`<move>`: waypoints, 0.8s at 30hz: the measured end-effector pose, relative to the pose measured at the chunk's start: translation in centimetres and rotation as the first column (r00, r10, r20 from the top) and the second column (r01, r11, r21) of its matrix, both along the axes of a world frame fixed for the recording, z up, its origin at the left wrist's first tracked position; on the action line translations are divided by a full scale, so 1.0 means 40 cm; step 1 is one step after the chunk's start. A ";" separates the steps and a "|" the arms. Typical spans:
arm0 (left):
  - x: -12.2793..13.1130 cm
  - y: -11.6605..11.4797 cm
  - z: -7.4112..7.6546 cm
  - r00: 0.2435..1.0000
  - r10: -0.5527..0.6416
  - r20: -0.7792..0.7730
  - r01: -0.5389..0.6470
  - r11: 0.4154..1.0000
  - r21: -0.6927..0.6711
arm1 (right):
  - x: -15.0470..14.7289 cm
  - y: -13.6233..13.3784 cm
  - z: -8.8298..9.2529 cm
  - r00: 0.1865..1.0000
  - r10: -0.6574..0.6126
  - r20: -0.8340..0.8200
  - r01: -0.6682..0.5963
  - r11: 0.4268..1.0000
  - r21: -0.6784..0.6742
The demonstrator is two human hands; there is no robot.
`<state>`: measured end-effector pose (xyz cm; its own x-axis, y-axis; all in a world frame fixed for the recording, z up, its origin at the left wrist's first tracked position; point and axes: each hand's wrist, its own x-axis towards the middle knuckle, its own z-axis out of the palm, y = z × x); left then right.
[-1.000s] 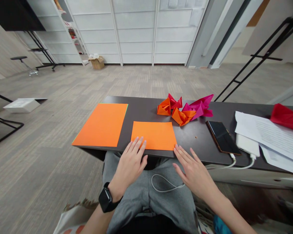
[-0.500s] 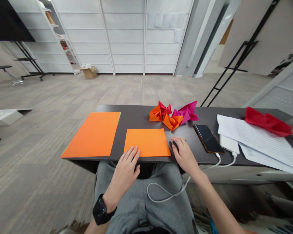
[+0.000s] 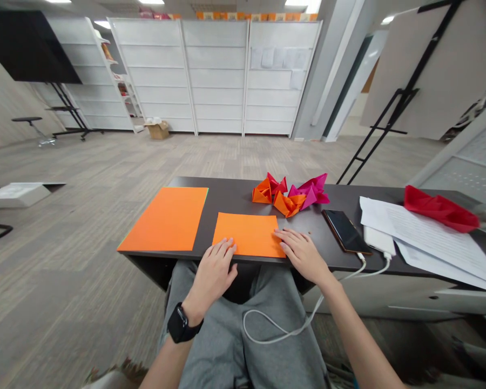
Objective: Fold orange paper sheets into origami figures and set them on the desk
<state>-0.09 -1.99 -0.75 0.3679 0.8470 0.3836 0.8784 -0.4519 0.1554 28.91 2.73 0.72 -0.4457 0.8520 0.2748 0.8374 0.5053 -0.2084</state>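
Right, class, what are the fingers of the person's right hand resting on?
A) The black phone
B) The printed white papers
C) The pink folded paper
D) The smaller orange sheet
D: the right hand lies flat with its fingers on the right edge of the smaller orange sheet.

The sole view comes from a head-worn camera (image 3: 243,194), mounted at the person's head and aimed forward and down. Its wide field runs from the ceiling (image 3: 227,5) at the top edge to the trousers (image 3: 275,308) at the bottom edge. The left hand (image 3: 213,278) and right hand (image 3: 303,255) appear at close range in the lower center, with the desk (image 3: 235,194) crossing the frame just beyond them. Farther out, the floor (image 3: 85,216) recedes to white panels (image 3: 214,70), well apart from the camera.
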 end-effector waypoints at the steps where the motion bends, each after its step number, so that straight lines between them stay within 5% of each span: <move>1: 0.000 0.003 0.003 1.000 0.011 0.002 -0.012 1.000 0.008 | 0.002 -0.002 0.004 1.000 0.016 -0.012 -0.016 1.000 -0.003; 5: 0.017 0.010 0.025 0.998 0.069 0.005 -0.069 0.997 0.046 | 0.010 -0.010 0.013 0.994 0.103 -0.030 -0.103 0.995 0.018; 11: 0.063 0.021 0.036 0.969 -0.248 -0.004 0.248 0.969 0.004 | 0.009 -0.018 0.012 0.989 0.145 -0.044 -0.145 0.989 -0.003; 18: 0.028 0.071 0.023 0.956 -0.292 0.026 0.293 0.955 -0.034 | -0.004 -0.034 0.008 0.979 0.203 0.025 -0.204 0.977 0.065; 24: -0.008 0.128 0.065 0.895 -0.427 0.129 0.444 0.883 -0.154 | -0.006 -0.033 0.003 0.986 0.164 0.025 -0.165 0.985 0.049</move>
<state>-0.41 3.15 1.86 0.6868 0.6654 0.2924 0.5781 -0.7440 0.3351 28.65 1.42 0.84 -0.5849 0.7516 0.3049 0.7456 0.6462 -0.1626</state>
